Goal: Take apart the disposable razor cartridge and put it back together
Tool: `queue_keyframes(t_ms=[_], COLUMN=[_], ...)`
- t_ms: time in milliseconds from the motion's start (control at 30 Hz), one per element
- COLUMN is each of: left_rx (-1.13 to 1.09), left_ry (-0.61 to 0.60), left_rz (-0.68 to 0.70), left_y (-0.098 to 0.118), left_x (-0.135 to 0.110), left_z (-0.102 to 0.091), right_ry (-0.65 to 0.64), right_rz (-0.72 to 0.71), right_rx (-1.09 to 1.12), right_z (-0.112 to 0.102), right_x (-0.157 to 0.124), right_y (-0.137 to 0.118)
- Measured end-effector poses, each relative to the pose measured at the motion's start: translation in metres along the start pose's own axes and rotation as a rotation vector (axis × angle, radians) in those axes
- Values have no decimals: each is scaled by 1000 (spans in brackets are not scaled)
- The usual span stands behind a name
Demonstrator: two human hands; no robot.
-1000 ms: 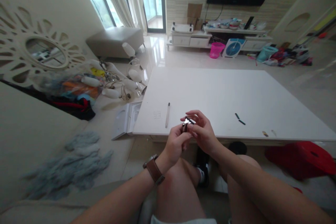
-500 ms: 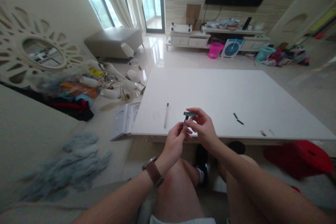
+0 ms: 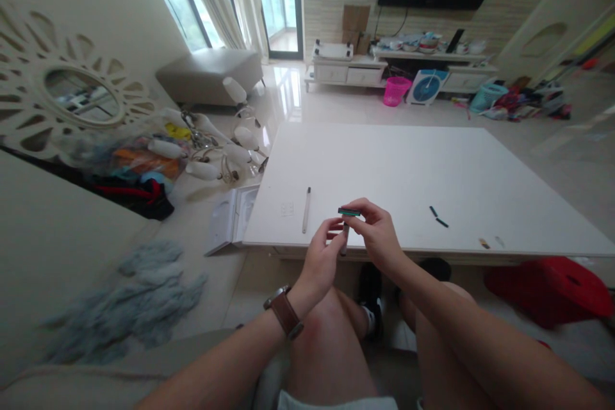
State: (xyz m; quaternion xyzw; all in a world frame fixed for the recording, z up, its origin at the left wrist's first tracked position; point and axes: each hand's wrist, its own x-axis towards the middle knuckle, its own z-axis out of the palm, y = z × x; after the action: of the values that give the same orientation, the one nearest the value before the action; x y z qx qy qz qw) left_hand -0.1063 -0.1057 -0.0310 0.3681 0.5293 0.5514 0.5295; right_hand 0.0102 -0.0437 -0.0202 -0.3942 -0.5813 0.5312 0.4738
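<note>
A razor [image 3: 348, 212] with a black and green head is held over the near edge of the white table [image 3: 398, 160]. My left hand [image 3: 324, 256] is closed around its short light handle, thumb against the side. With thumb and fingers, my right hand [image 3: 379, 234] pinches the razor at the right end of its head. Left of my hands lies a slim white stick [image 3: 306, 211] with a dark tip. Two small dark strips [image 3: 437, 216] rest on the table to the right.
A small brown and black piece [image 3: 483, 243] lies near the table's front edge. Beside the table's left side is an open white box [image 3: 233, 218], with a chandelier [image 3: 225, 147] on the floor behind it. Something red [image 3: 548, 291] stands at the right.
The razor's head has shifted slightly, and more of the handle shows below it. My left fingers have loosened and moved a little; the right hand keeps its pinch near the head.
</note>
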Motion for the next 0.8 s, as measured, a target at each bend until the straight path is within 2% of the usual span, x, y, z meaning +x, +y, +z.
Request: queue_keyframes(t_ms=[67,233,333,533,800], left_rx=[-12,-121,-121,-85,-88], left_ry=[34,-51,-60,-80,-80], left_rz=[12,-31,-45,-19,15], left_y=[0,-3,-2,0,-1], left_x=[1,0,-2,-4,-7], left_z=[-1,2,4,4,4], right_ry=[-16,-12,-20,-14,-76], right_rz=[16,100,129,124,42], right_rx=[-10,14,20,35,-17], right_z=[1,3,5,6,2], right_x=[-1,-3,-3,-4,-6], right_y=[1,1,0,3,8])
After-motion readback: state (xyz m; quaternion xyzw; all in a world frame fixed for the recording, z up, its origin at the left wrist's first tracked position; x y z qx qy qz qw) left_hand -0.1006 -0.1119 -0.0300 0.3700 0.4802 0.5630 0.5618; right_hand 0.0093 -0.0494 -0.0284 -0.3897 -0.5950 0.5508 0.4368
